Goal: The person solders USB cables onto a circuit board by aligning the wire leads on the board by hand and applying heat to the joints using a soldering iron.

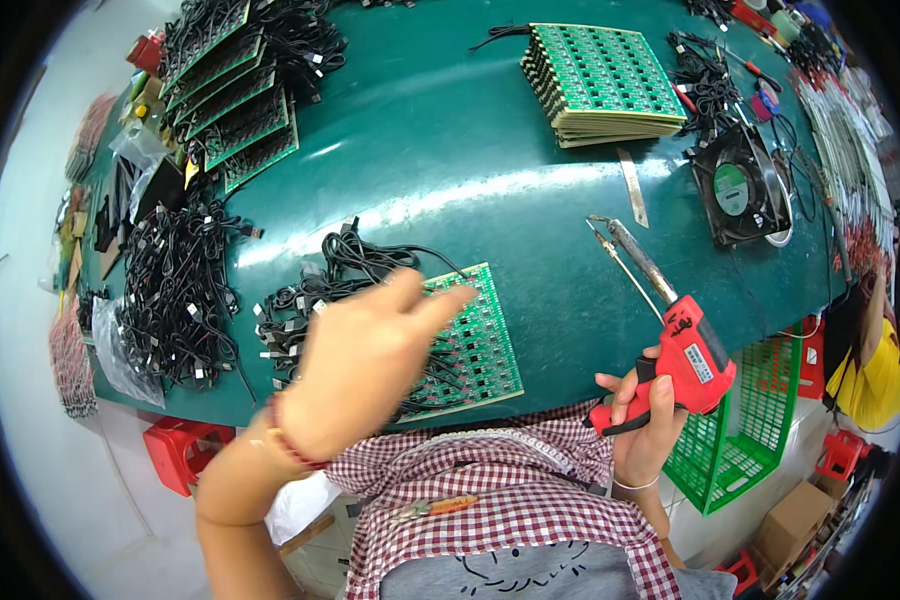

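Over the green circuit board (465, 345), the left hand (365, 365) hovers open-fingered, while beside it the right hand (645, 425) grips a red soldering gun (675, 345).

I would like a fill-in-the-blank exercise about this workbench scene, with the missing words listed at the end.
1. The right hand holds a red soldering gun whose metal tip points away from the person, over the ____ table.
2. The left hand is over a green circuit board with ____ cables attached.
3. A stack of green boards lies at the far side, and a small black ____ stands to its right.
4. A green plastic ____ hangs below the table's edge by the right hand.

Missing words: green; black; fan; basket
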Motion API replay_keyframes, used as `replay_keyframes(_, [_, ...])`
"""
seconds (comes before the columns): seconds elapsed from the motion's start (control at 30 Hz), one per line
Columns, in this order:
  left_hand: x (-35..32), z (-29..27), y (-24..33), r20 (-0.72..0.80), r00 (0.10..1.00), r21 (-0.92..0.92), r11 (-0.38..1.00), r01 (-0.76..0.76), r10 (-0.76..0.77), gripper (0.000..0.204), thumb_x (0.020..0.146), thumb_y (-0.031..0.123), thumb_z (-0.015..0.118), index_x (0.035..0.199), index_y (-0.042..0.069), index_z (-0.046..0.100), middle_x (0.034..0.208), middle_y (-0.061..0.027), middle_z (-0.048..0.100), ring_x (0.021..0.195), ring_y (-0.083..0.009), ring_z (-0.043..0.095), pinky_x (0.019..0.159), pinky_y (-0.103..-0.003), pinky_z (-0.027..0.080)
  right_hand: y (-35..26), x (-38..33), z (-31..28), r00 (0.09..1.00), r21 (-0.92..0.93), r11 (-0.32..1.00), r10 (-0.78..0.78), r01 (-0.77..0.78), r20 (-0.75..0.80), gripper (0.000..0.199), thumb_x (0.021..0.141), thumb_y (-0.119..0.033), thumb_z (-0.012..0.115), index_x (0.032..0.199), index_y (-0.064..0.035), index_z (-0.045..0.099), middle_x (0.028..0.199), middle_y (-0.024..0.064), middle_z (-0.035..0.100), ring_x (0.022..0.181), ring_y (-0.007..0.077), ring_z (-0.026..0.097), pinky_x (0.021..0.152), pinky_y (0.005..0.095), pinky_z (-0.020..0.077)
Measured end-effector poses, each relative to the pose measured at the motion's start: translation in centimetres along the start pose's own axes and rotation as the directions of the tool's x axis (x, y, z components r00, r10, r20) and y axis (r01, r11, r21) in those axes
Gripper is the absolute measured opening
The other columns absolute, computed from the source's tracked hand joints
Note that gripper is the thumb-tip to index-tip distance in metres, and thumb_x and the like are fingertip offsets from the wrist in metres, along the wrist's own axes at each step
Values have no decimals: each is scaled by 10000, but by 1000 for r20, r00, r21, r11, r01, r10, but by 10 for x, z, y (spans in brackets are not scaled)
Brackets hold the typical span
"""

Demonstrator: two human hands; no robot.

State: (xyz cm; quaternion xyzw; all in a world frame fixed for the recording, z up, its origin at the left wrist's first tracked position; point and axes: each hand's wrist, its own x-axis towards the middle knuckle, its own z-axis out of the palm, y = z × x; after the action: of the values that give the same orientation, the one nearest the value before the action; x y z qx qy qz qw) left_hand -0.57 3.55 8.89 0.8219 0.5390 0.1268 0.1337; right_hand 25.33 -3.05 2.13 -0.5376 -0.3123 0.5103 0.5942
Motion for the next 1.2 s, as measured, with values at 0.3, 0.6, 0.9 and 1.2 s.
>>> replay_keyframes(0.3, [0,80,-9,-103,994,11,1000,-19,20,242,772,24,626,985,132,659,741,-57,510,581,-225,576,495,-340,468,1,-6,-7,1000,-37,999,16,-16,0,405,960,-336,513,1158,16,468,594,53,496,448,100,456,723,397,561])
replay_keyframes(0.6, [-1,85,-9,-195,980,-142,990,18,-45,136,803,4,632,929,55,618,729,-82,508,617,-269,579,550,-361,481,10,-12,-14,988,-65,996,67,-59,135,454,930,-357,578,1150,28,481,619,74,517,471,131,485,674,390,556])
replay_keyframes(0.9, [2,90,-10,-159,980,-146,985,95,-118,106,786,8,659,853,26,580,779,-99,506,661,-277,576,579,-361,484,12,-20,-28,923,-325,935,242,-141,298,496,893,-427,624,1033,46,574,654,95,574,527,131,526,514,268,461])
replay_keyframes(1.2, [2,92,-8,-138,981,-127,985,115,-133,129,769,2,667,850,26,569,782,-98,515,681,-273,582,588,-359,487,18,-26,-31,907,-386,916,250,-109,339,369,896,-296,630,1051,35,577,737,73,600,617,117,547,557,260,449])
